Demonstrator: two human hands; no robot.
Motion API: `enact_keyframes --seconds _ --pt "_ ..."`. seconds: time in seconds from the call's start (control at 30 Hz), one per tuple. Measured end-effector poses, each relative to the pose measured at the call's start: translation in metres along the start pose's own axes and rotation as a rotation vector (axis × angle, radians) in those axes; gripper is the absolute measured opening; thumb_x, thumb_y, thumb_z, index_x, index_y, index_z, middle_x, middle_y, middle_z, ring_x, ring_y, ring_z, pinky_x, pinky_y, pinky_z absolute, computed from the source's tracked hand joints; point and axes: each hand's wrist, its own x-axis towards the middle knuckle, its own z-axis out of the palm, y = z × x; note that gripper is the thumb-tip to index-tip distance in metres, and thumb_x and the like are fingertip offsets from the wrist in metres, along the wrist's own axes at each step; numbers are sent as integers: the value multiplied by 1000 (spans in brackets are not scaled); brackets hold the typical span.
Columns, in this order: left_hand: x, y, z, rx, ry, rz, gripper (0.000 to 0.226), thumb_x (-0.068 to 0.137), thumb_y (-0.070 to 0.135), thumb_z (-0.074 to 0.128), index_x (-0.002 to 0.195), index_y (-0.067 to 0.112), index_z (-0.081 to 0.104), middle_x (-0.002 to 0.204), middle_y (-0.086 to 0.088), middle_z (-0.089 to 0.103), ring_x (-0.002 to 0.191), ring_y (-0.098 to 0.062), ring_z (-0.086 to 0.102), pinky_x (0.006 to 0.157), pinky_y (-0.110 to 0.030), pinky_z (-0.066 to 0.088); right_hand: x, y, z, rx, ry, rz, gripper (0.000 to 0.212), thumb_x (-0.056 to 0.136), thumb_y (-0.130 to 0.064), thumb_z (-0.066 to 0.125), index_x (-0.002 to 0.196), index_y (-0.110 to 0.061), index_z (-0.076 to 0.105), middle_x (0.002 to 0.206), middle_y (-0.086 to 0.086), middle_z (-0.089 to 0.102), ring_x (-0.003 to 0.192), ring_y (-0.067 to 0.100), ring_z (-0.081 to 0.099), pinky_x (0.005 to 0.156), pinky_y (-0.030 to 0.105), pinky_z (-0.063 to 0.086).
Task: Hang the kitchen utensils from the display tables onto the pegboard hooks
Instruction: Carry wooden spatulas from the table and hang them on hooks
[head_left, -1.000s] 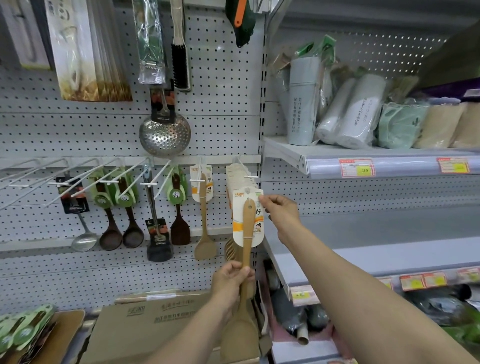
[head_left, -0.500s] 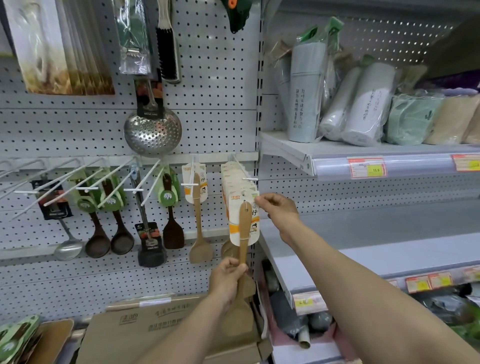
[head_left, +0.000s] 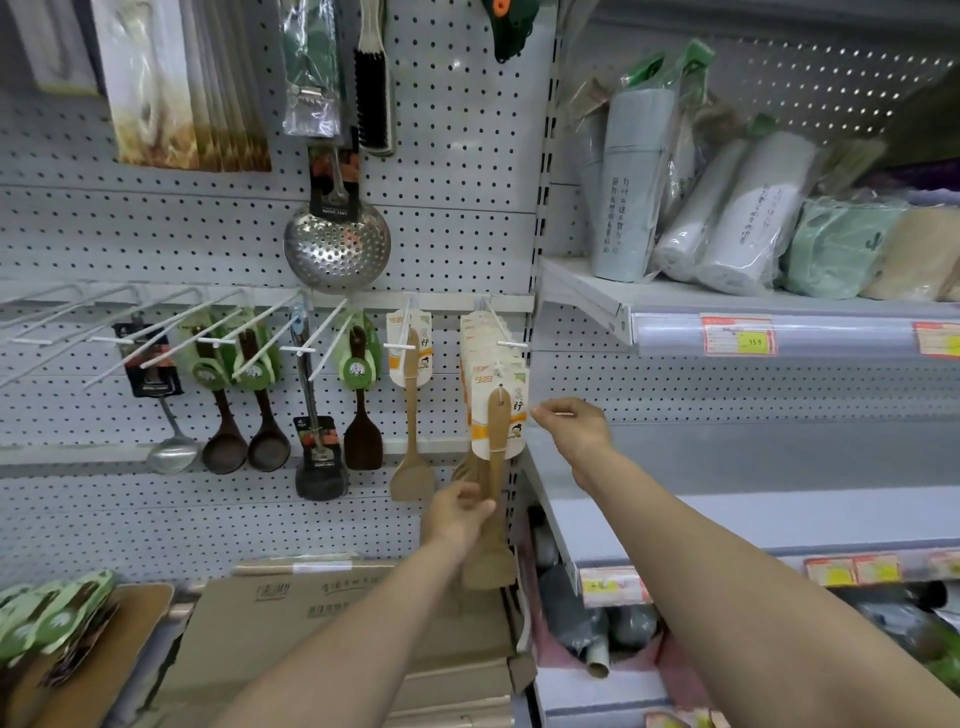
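Left hand grips the spatula low on its handle, right hand has its fingertips together at the card's 3 o'clock edge (pinching it or just off, I cannot tell), and the spatula's long axis runs 12-to-6 under the hook.

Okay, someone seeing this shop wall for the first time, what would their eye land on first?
Probably the two bare arms meeting at centre: the left hand grips a carded wooden spatula in front of the crowded rightmost hook, with the right hand at the card's edge. Next comes the shiny perforated steel skimmer, hanging on the pegboard above the row of utensils.
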Motion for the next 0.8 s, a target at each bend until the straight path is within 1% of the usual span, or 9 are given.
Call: enact_keyframes --seconds 0.07,0.17,0.23,0.27,0.3,0.37,0.43,0.6,0.8 --pt "-5 4 -17 22 35 38 32 90 23 72 121 18 62 117 1 65 99 -15 59 91 -31 50 -13 3 -3 -92 -2 19 17 90 -29 76 97 -17 67 101 -2 62 98 19 56 82 30 45" --pt "-11 16 -53 83 83 124 38 89 23 73 125 20 61 124 2 63 102 -15 57 91 -30 49 -33 -1 0 -314 -81 -10 16 91 -29 75 91 -15 66 96 1 63 91 19 56 84 31 50" --pt "-15 23 -84 167 124 181 41 88 24 74 126 21 61 127 0 63 103 -16 59 86 -28 49 -50 -10 11 -536 -154 -83 20 89 -34 75 92 -15 69 97 2 68 86 19 59 73 28 48" --pt "-18 26 -101 218 151 213 43 87 24 75 127 21 61 127 -1 64 107 -19 60 87 -30 50 -59 -16 20 -679 -185 -135 25 88 -36 74 99 -14 70 101 3 70 86 20 60 70 27 47" --pt "-20 27 -120 266 171 241 44 86 24 76 128 22 61 128 -1 64 112 -22 60 91 -33 52 -68 -22 31 -805 -209 -189 32 88 -38 73 111 -15 70 110 6 70 91 21 62 72 28 48" --pt "-27 26 -160 379 206 297 47 86 25 77 130 26 59 126 -3 65 113 -26 60 91 -40 55 -88 -39 57 -965 -236 -291 42 88 -37 71 125 -19 63 132 12 62 108 27 62 88 36 52" --pt "-35 22 -203 501 245 339 50 86 27 76 132 27 56 126 -3 64 114 -27 58 92 -43 54 -114 -60 88 -1068 -274 -423 45 89 -38 71 130 -22 59 136 11 59 118 30 59 96 40 50" --pt "-65 0 -326 727 334 378 58 88 37 72 140 28 48 139 -6 53 127 -29 48 97 -46 49 -184 -109 180 -1187 -326 -689 58 95 -47 64 145 -23 45 134 10 58 121 32 57 91 43 51" --pt "-100 -46 -484 873 457 292 62 91 53 61 145 29 43 146 -9 46 134 -31 41 103 -50 44 -270 -152 312 -1103 -417 -821 65 98 -55 50 154 -25 34 152 14 44 135 35 47 104 47 47"
